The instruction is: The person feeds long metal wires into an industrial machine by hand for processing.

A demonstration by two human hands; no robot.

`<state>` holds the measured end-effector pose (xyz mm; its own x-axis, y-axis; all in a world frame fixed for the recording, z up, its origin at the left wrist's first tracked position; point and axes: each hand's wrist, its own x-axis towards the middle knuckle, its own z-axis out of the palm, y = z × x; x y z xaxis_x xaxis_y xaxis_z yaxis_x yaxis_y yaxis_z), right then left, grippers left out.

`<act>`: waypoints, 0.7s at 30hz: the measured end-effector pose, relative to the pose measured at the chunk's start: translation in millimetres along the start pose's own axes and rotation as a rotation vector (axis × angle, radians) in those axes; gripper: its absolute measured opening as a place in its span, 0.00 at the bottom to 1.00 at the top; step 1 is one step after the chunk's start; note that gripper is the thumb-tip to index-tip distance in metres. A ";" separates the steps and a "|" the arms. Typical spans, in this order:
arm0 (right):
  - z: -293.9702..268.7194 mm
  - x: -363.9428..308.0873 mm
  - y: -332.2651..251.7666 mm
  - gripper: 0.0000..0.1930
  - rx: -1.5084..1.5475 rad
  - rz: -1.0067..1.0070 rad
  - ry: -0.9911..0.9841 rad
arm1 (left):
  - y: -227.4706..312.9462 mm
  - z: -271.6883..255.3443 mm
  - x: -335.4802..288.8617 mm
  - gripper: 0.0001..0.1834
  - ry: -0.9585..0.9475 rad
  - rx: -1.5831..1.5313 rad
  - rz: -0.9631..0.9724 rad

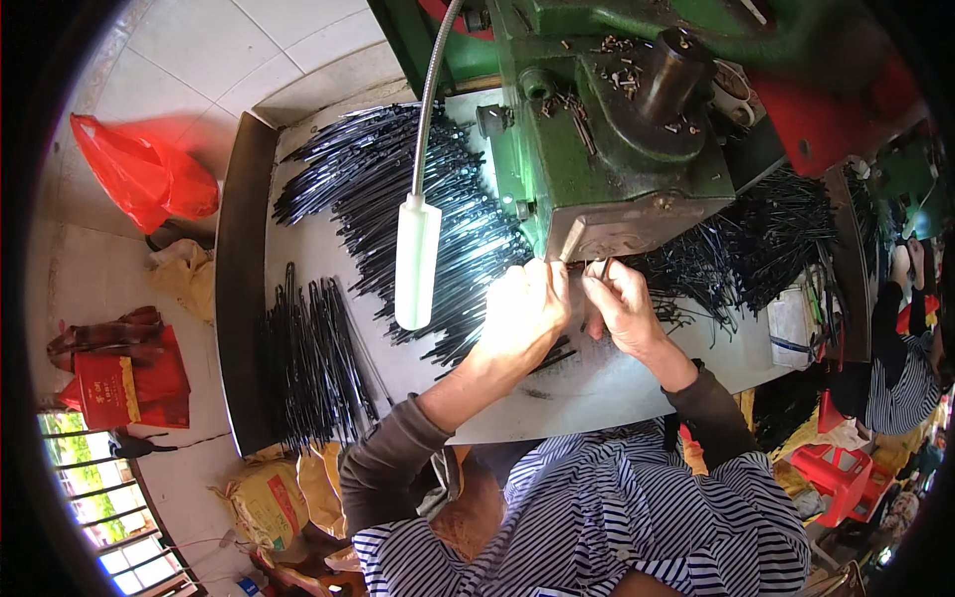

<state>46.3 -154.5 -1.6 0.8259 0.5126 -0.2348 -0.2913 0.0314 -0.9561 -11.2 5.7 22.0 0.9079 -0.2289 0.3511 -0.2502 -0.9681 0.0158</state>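
Observation:
Both of my hands are at the front lower edge of a green press-like machine [637, 214]. My left hand [525, 310] is closed, fingers bunched against the machine's edge under bright lamp light. What it grips is hidden. Just to its right, my right hand [625, 306] pinches a thin dark piece [605, 267] between thumb and finger. A large spread of thin black rods [398, 214] lies on the pale worktable [308, 249] to the left of my hands. More dark rods [766, 234] are heaped to the right of the machine.
A white lamp [417, 264] on a bendable metal neck hangs left of the machine. A separate bundle of black rods [316, 363] lies near the table's left rim [244, 289]. Small metal bits rest on the machine. Red stools [834, 483] and another person [900, 383] are at right.

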 end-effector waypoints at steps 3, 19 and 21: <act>8.3 -0.3 -0.3 0.06 -0.047 -0.043 0.026 | 3.9 -7.6 -0.1 0.23 -0.070 0.001 -0.017; 13.7 -8.7 10.6 0.11 0.428 0.137 -0.168 | -34.6 -21.5 -49.7 0.08 -0.462 -2.180 -1.001; 13.0 -5.6 12.3 0.13 0.487 0.190 -0.176 | -38.6 -25.3 -53.0 0.09 -0.471 -2.049 -0.949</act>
<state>31.8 -145.8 -9.7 0.6557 0.6825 -0.3229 -0.6518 0.2958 -0.6983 -58.2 57.8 26.5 0.8445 -0.2242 -0.4863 0.5284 0.4960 0.6890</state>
